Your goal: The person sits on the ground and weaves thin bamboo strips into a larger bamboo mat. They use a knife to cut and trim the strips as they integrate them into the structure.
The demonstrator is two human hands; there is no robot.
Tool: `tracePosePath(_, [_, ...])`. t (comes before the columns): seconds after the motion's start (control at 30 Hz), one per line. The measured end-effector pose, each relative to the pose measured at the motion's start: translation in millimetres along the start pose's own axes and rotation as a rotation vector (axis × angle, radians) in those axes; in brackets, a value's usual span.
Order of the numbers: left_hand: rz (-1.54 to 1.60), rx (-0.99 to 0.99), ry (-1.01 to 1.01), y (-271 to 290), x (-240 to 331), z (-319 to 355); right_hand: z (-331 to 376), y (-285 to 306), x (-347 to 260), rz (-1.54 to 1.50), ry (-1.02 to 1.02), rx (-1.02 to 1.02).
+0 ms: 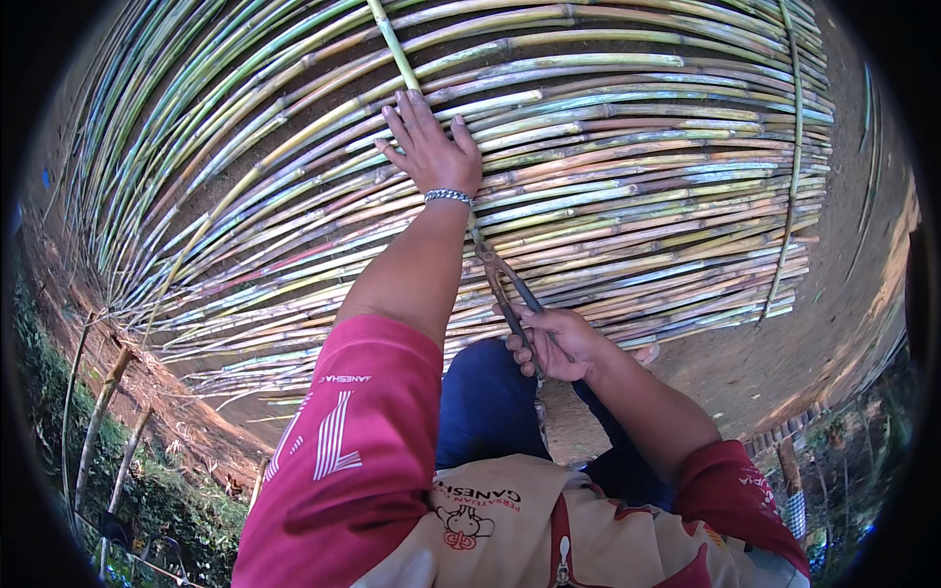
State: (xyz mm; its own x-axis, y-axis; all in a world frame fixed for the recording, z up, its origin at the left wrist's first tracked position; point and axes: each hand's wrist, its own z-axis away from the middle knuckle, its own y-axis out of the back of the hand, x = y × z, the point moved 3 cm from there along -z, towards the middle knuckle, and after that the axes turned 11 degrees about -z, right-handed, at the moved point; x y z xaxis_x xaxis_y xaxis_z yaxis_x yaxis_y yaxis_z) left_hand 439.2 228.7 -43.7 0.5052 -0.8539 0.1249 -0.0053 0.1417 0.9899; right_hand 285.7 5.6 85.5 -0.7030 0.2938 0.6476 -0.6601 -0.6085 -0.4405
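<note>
A broad layer of long, thin bamboo poles (pixel 627 152) covers the ground, green, yellow and brownish. My left hand (pixel 431 147) lies over the poles with its fingers spread. Its fingertips touch the near part of a green crosspiece (pixel 394 47), which comes down from the top edge across the layer. Dark long-handled pliers (pixel 493 263) are in my right hand (pixel 559 345), its fingers wrapped round the handles just above my knee. Their jaws point away from me and lie close to the poles just below my left wrist; I cannot tell whether they grip anything.
At the right, another crosspiece (pixel 795 147) runs over the pole ends. Bare soil (pixel 706 377) borders the layer. Wooden posts (pixel 103 416) and green plants (pixel 186 500) stand at the lower left. My bent knee (pixel 490 392) is close to the near poles.
</note>
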Motion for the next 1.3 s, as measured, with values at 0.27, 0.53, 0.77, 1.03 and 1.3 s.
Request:
tracePosePath(0.27, [-0.002,-0.018,0.011,-1.3,0.2,1.5,-3.5,-5.9,22.5,0.313,0.182,0.249])
tracePosePath(0.53, [0.014,-0.021,0.014,0.5,1.0,1.9,9.8,-18.4,-3.7,0.553,0.128,0.323])
tracePosePath(0.77, [0.002,0.008,0.007,-0.4,0.0,1.6,17.8,-58.2,-30.7,0.809,0.037,0.362])
tracePosePath(1.03, [-0.003,-0.032,0.016,-0.5,0.6,1.1,13.7,-50.7,-18.4,1.102,0.128,0.516])
tracePosePath(1.3, [0.007,-0.028,0.014,-0.7,0.1,1.2,-4.3,-20.8,23.1,1.114,0.270,0.583])
